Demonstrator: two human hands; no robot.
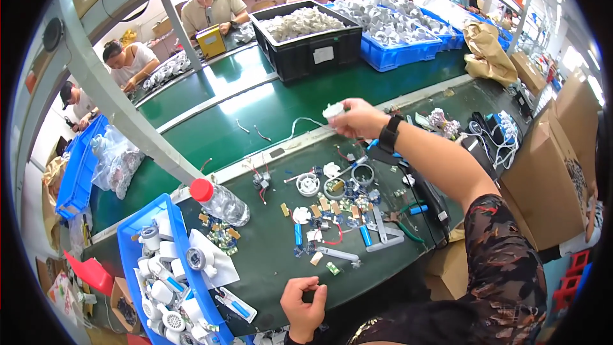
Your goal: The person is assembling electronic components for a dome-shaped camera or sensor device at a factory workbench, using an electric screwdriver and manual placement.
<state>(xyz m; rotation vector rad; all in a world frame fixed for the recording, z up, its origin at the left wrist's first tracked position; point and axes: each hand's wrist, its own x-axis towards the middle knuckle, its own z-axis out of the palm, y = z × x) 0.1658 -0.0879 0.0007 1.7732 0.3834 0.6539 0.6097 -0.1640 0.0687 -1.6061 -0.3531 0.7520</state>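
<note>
My right hand (359, 119), a dark band on its wrist, reaches over the far edge of the workbench (265, 262). Its fingers pinch a small white round plastic part (332, 112). A thin white cable (300, 121) lies close by on the green conveyor. Near the front edge of the bench, my left hand (304, 306) is loosely curled, with nothing visible in it. Between the hands lie small circuit boards (348, 206), a white round vented part (308, 184), grey rings (363, 175), blue cylindrical cells (365, 235) and grey plastic strips (338, 253).
At left stand a blue bin (185, 243) of white housings and a clear jar (227, 206) with a red lid. A black crate (300, 57) and blue crates (399, 57) sit on the conveyor (211, 128). Cardboard boxes (543, 179) flank the right; several people work beyond.
</note>
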